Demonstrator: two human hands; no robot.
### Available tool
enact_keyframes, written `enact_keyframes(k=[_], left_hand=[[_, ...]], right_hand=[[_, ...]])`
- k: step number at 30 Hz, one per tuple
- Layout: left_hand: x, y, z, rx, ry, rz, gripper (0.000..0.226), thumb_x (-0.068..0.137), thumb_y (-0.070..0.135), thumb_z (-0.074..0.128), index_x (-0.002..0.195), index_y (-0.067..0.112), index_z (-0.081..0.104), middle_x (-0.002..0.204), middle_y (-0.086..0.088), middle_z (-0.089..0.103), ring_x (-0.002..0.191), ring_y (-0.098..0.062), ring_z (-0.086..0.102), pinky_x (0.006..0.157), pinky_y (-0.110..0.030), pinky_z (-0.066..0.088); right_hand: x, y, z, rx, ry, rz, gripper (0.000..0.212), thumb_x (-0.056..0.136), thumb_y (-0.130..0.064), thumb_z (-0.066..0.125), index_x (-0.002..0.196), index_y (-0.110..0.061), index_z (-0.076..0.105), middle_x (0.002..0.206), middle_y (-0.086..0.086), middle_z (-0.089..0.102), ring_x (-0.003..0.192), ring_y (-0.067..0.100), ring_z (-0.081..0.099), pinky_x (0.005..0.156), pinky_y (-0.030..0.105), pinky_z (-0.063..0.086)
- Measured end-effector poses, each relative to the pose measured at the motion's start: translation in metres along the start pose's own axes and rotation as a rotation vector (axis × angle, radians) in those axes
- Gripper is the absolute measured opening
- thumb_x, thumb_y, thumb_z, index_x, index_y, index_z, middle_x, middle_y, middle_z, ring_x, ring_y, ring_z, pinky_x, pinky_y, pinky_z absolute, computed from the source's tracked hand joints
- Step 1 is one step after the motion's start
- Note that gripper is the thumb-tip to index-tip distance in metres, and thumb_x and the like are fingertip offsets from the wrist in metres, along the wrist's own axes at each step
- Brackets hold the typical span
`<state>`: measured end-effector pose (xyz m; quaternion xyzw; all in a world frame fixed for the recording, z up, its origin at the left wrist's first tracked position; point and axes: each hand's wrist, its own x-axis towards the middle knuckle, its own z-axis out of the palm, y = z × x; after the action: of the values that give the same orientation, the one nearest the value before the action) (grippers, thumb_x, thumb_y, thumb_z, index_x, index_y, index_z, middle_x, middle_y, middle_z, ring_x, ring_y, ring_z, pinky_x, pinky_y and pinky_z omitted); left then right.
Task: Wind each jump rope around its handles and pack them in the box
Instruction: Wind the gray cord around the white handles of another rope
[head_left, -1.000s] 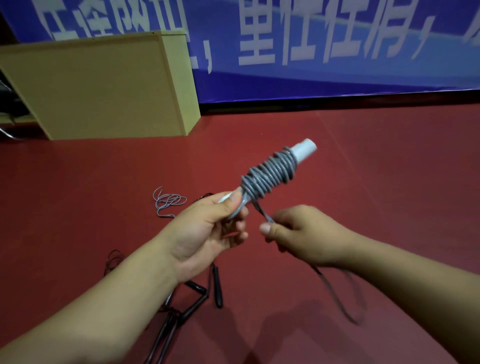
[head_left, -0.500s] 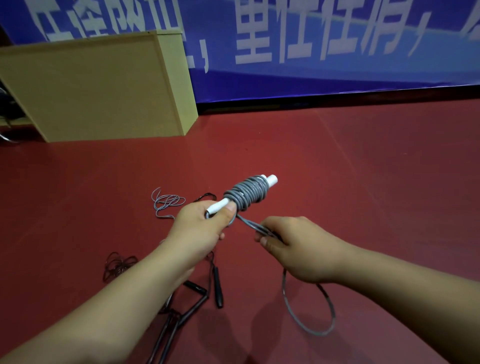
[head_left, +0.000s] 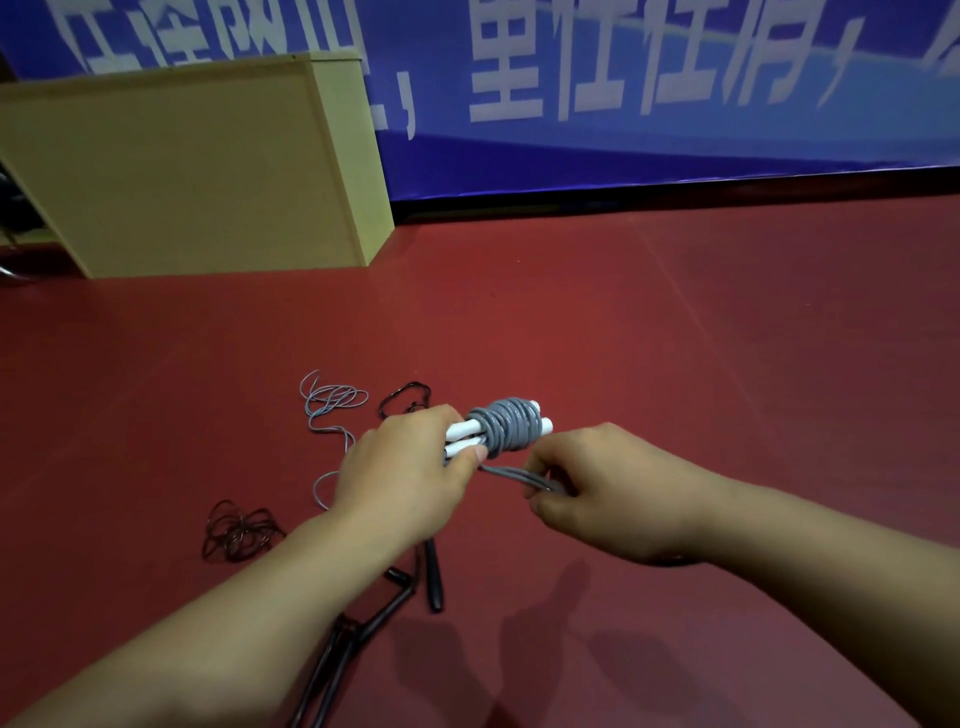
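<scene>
Our left hand (head_left: 402, 478) grips the white handles (head_left: 462, 439) together, steadying them just beyond its fingertips, while our right hand (head_left: 597, 488) pinches the grey jump rope (head_left: 511, 428) tail taut for winding.

Floor (head_left: 675, 338) is a flat deep red, no pattern. The jump rope handles (head_left: 462, 439) are white with grey cord (head_left: 506, 428) coiled round them. More loose grey cord (head_left: 332, 402) on the floor, plus black rope tangles (head_left: 236, 530) and black handles (head_left: 434, 574). Box (head_left: 171, 176) is plain mustard-tan. Banner (head_left: 675, 93) is blue with big white characters.
</scene>
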<state>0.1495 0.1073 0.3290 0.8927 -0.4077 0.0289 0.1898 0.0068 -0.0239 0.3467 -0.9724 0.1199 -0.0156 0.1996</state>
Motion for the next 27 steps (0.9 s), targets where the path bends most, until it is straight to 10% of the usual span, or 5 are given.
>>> enact_keyframes(k=[13,19,27], left_hand=[[-0.008,0.01,0.0,0.182,-0.368,0.375,0.013,0.093,0.037,0.058,0.101,0.028,0.052,0.098,0.008,0.062,0.099,-0.023,0.058,0.075,-0.036,0.045],[-0.014,0.01,0.001,-0.263,-0.574,0.383,0.006,0.089,0.024,0.067,0.088,0.024,0.061,0.066,0.011,0.053,0.061,-0.004,0.044,0.059,-0.024,0.036],[-0.011,0.003,-0.015,-0.847,-0.768,0.293,0.023,0.089,0.031,0.065,0.1,0.011,0.066,0.086,0.0,0.059,0.081,-0.014,0.05,0.075,-0.027,0.04]], right_hand=[[-0.002,0.018,-0.018,-0.218,-0.036,-0.058,0.027,0.083,-0.053,0.065,0.088,-0.027,0.067,0.067,-0.009,0.057,0.068,0.013,0.055,0.06,0.034,0.047],[0.0,0.032,-0.021,-0.071,0.031,-0.049,0.033,0.079,-0.056,0.069,0.09,-0.025,0.071,0.076,-0.008,0.067,0.073,0.008,0.06,0.067,0.033,0.05],[-0.002,0.04,-0.025,0.614,0.057,0.067,0.024,0.075,-0.031,0.078,0.084,-0.011,0.068,0.064,-0.002,0.062,0.054,0.006,0.051,0.054,0.023,0.044]])
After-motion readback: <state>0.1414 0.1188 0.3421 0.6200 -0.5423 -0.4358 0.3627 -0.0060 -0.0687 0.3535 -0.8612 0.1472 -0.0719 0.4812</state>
